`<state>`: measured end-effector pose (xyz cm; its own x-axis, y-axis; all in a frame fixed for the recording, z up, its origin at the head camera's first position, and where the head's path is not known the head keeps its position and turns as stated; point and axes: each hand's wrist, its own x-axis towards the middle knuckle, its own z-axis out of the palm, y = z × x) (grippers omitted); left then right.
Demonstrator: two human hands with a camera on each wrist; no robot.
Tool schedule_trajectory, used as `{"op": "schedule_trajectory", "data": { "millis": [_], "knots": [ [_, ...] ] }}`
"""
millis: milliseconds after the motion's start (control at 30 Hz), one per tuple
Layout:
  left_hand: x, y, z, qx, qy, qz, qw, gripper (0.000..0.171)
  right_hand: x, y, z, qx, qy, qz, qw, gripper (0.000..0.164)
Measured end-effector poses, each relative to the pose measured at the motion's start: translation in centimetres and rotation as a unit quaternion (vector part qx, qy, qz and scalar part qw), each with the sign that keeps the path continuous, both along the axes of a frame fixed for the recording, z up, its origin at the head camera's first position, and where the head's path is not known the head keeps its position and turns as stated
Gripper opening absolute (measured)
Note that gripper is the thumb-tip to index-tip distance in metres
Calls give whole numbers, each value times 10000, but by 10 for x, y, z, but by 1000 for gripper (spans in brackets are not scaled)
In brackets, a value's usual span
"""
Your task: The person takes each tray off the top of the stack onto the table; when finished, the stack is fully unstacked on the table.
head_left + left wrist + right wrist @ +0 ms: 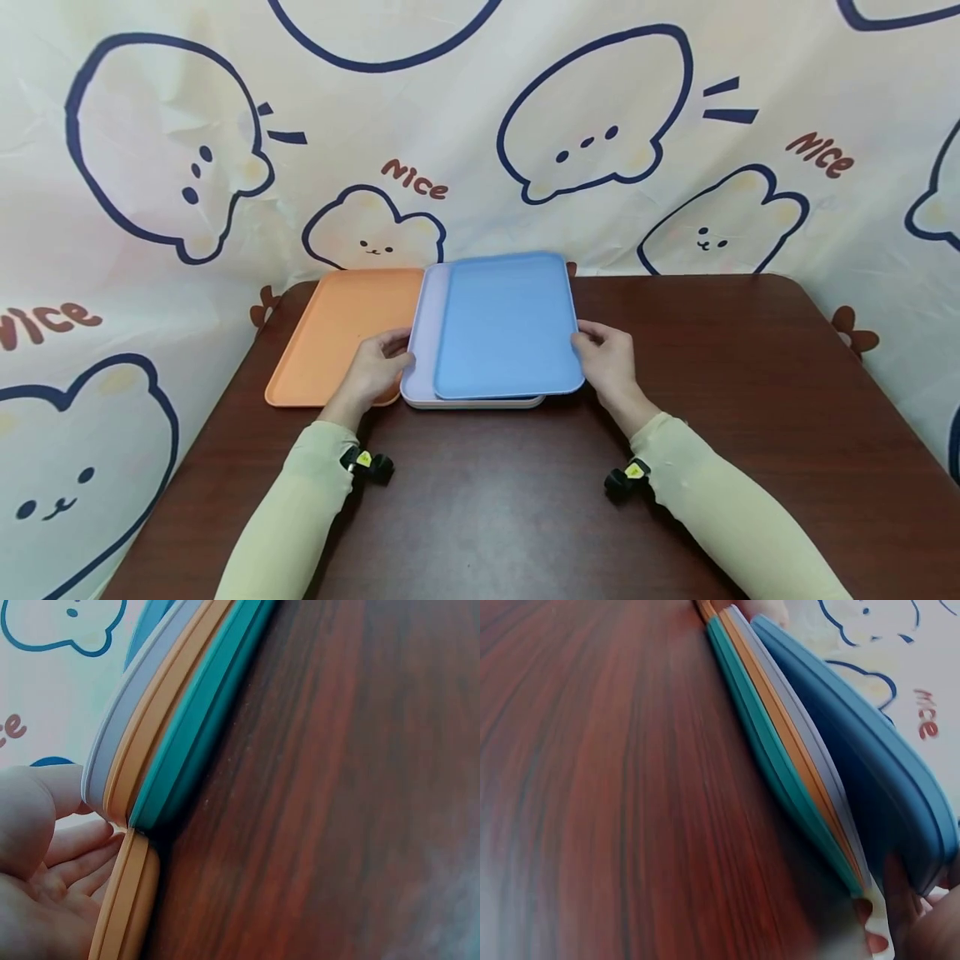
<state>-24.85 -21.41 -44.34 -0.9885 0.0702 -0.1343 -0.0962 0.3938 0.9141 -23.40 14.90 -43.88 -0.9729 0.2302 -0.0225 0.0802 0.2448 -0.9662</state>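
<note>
A blue tray [510, 329] lies slanted over a lavender tray [426, 333], shifted to the right of it. My right hand [606, 354] grips the blue tray's right edge, thumb on top and fingers beneath; in the right wrist view that side is raised off the stack. Beneath the lavender tray are an orange tray [154, 712] and, lowest, a teal tray [195, 735]. My left hand [375, 367] is at the stack's left edge, its thumb touching the lavender tray's rim and its loosely extended fingers over another orange tray [352, 333].
That separate orange tray lies flat on the dark brown wooden table [480, 500], against the stack's left side. A pale cloth [465, 125] printed with cartoon bears hangs behind the table and along its sides.
</note>
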Motion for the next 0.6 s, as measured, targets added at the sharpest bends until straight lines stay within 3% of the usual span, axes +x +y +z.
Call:
{"op": "schedule_trajectory", "data": {
  "millis": [267, 600],
  "knots": [
    [-1, 1, 0, 28, 36, 102, 9999, 57, 6, 43, 1, -383, -341, -8, 9987, 41],
    [0, 2, 2, -84, 43, 115, 9999, 57, 20, 105, 3, -124, -521, -90, 9985, 45]
  ]
}}
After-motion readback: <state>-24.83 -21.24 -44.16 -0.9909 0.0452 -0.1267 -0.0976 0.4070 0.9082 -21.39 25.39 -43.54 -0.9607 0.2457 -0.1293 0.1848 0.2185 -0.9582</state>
